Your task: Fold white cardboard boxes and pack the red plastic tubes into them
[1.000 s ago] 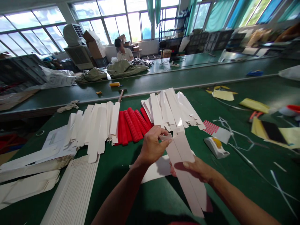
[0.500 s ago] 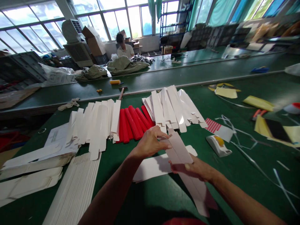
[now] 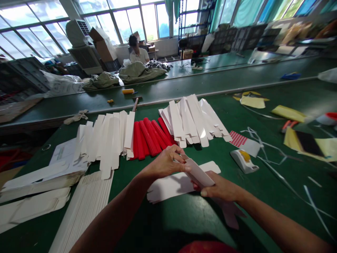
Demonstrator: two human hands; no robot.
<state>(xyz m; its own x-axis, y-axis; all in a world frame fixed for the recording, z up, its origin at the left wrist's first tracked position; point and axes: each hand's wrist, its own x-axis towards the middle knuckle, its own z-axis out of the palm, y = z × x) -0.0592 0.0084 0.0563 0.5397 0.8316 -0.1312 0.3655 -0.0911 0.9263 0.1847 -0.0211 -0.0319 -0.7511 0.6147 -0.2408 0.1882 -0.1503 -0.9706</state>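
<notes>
A long white carton (image 3: pixel 198 173) is held in the air between my two hands, partly folded into a box shape. My left hand (image 3: pixel 168 162) pinches its upper end, thumb on the near side. My right hand (image 3: pixel 219 188) is wrapped round its middle; the lower end with its flaps shows below that hand. Beneath lie flat white carton blanks (image 3: pixel 168 188) on the green table. Beyond my hands is a row of red ribbed sticks (image 3: pixel 149 138), with white cartons (image 3: pixel 188 121) heaped to their right and more white cartons (image 3: pixel 110 138) to their left.
Stacked flat blanks (image 3: pixel 84 207) lie at the left front. A white tape dispenser (image 3: pixel 244 161), a sheet of red dots (image 3: pixel 238 139), loose strips and yellow paper (image 3: pixel 289 114) lie to the right. Across the long bench (image 3: pixel 184 82) sits a person (image 3: pixel 138 52).
The carton has turned from a flattened, wide face to a narrower, folded shape in my hands. My left hand has shifted slightly left and down along with it.
</notes>
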